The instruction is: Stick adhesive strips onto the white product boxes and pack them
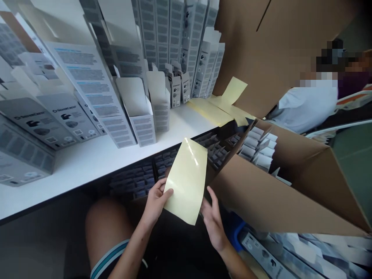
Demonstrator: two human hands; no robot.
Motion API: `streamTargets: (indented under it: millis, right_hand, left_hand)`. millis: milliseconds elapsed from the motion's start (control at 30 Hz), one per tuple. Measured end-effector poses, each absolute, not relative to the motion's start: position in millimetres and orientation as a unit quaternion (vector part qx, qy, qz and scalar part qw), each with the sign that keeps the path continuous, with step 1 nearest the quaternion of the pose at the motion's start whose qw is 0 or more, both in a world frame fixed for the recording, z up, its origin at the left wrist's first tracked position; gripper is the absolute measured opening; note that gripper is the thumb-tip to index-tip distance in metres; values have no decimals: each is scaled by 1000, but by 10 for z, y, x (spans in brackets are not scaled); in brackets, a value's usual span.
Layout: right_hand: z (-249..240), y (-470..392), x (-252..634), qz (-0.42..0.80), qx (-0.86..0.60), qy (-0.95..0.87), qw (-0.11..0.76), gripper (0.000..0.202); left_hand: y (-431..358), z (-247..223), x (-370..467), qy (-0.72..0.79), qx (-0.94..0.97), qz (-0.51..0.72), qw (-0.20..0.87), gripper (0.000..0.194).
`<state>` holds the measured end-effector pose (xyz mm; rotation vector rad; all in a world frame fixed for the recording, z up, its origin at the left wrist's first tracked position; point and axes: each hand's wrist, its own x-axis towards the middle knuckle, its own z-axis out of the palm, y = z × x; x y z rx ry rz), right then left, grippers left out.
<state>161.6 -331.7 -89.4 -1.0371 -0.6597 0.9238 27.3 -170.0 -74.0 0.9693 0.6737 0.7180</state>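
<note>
A pale yellow glossy sheet (pixel 187 182) is held up above the lap, in front of the white table's edge. My left hand (pixel 157 199) pinches its lower left side, thumb on the front face. At the sheet's right edge is my right hand (pixel 213 221), its thumb and fingers apart; some fingertips are partly hidden behind the sheet. More yellow sheets (pixel 212 110) lie on the right end of the table, one bent upward.
Small grey-white cartons (pixel 142 126), several with open flaps, stand on the white table (pixel 78 162). An open cardboard box (pixel 261 201) at the right holds cartons. More cartons lie below, beside a blue container (pixel 236 230). A person in a light shirt (pixel 308 102) is behind.
</note>
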Motion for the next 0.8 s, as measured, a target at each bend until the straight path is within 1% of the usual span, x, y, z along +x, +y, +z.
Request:
streamTargets:
  millis: [67,133,200,267,367,567,667,800]
  right_hand:
    - [-867,-3240,1622,488,-446,-212,720,78]
    - [-880,-3156,1610,551,-442,-159,690,71]
    - [-914,-3101,1572,573,-471,-144,655,65]
    - [-928,-3078,1521,560,-515,-158,629,59]
    - [-862,-3063,1457,552,-543,-236,588,50]
    - [-636,-3005,1402,572,-517,-405,491,36]
    - [-605,-2975,1400,520,-512,-482,485,23]
    - [-602,-2934,1403,452,-517,-522,506,29]
  left_hand:
    - [-1784,-735,185,314,449,332,768,43]
    - [-1857,-722,79,312,454,320,771,41]
    - [-1918,-699,-43,307,468,301,772,39]
    - [-1966,-670,-173,307,494,290,760,36]
    - [-2012,-629,-342,323,520,291,735,35]
    - [-2086,-662,-491,376,438,348,739,47]
    - [-2146,-699,-513,407,391,398,723,50]
    - [-2228,-716,-544,448,367,438,688,51]
